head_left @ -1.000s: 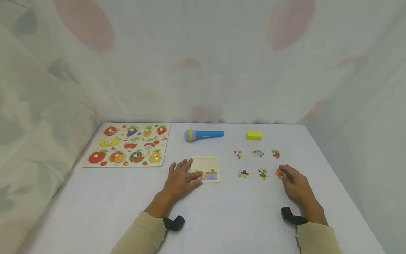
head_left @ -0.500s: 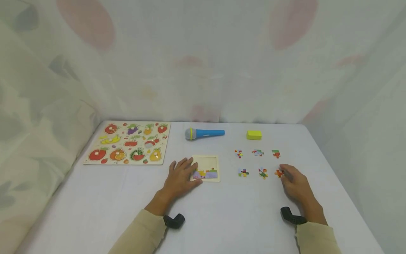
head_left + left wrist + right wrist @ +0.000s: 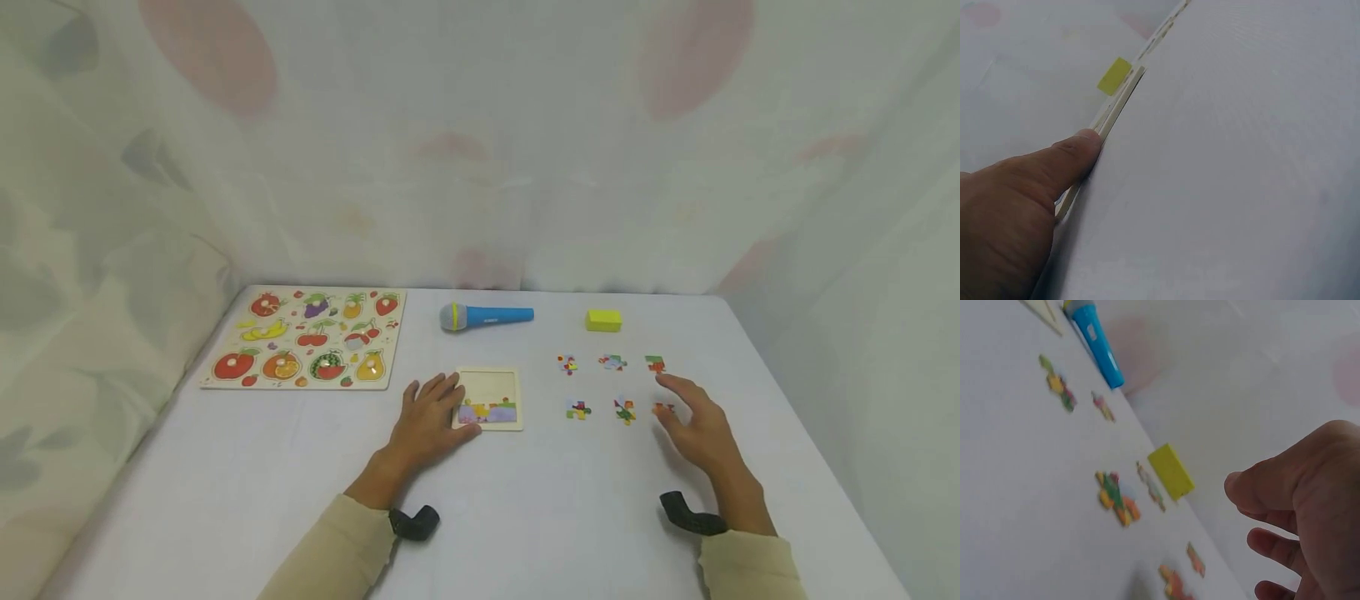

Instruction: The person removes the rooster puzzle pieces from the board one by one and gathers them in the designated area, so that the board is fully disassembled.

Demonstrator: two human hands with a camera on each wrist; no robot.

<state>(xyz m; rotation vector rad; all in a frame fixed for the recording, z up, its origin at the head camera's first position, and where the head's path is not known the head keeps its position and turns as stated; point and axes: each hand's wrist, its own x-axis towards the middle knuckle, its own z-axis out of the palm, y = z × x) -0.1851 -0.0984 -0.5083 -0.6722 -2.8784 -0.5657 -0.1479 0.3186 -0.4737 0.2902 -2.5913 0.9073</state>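
My left hand (image 3: 427, 423) rests at the left side of a small square puzzle tray (image 3: 519, 400), its fingers spread over the left edge. In the left wrist view the thumb (image 3: 1075, 156) touches the tray's near edge. A strip of joined pieces (image 3: 487, 413) fills the tray's near part; its far part shows bare board. My right hand (image 3: 701, 429) hovers by the rightmost puzzle pieces, thumb and index finger apart, holding nothing. A red-and-green piece (image 3: 655, 364) lies just beyond the index fingertip. The orange piece (image 3: 663, 407) is partly hidden by the thumb.
Several other pieces, including a green-and-orange one (image 3: 625, 410) and a purple-and-yellow one (image 3: 578, 409), lie in two rows. Behind are a blue toy microphone (image 3: 495, 316) and a yellow block (image 3: 603, 321). A fruit peg puzzle board (image 3: 303, 337) lies far left.
My left index finger has lifted off the joined pieces and drawn back to the tray's left edge. The right hand has risen slightly, its thumb and index finger spreading apart.
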